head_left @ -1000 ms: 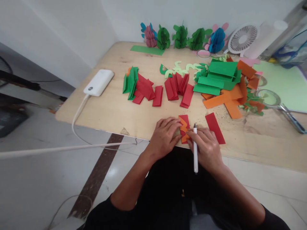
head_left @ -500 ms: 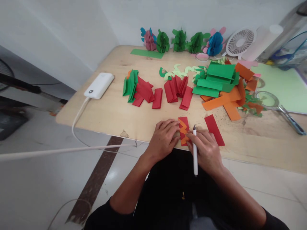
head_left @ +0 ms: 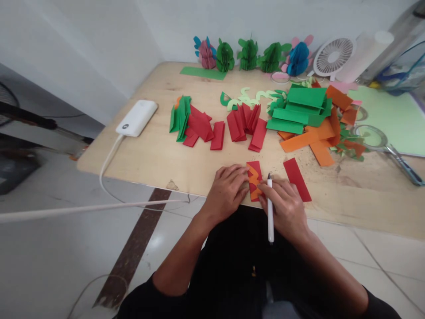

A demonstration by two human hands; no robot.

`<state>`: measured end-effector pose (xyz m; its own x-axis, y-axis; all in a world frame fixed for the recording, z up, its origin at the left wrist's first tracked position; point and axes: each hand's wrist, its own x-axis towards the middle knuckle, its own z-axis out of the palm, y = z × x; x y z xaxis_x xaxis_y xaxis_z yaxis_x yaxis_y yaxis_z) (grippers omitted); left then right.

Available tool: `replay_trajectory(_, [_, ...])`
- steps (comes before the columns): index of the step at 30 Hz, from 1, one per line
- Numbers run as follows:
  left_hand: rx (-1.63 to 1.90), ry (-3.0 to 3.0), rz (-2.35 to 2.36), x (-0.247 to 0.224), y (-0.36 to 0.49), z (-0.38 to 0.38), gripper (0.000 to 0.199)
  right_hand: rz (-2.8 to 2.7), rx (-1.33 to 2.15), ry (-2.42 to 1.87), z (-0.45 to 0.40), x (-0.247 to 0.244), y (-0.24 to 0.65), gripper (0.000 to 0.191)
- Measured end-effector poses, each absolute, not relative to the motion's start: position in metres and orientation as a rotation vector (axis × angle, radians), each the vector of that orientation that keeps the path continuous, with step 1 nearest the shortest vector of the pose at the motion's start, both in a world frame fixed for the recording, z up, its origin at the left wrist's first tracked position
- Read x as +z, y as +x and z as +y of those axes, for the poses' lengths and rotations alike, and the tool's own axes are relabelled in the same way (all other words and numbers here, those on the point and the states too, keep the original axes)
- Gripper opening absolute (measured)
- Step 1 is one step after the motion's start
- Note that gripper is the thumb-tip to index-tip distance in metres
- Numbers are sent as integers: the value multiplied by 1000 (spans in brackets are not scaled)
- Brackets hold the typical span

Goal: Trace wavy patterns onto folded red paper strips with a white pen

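Though wavy, orange strip atop red paper; right grip snug round pen, left grip unclear

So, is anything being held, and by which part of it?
The right hand holds the slim white tool near its upper, dark tip and touches the orange cutout; the left hand rests against it.

Wooden table. White power bank lies at nine o'clock from centre, green strip at eleven, orange-topped red paper at six.
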<state>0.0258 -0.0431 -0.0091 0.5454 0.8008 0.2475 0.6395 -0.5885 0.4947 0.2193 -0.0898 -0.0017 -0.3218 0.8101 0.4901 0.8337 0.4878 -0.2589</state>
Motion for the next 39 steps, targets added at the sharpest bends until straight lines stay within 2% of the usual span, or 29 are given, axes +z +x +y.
replay_trajectory(39, [649,2451,1192,-12,25,-43,16,-2174,-71,-1308,-89,-3,220,12])
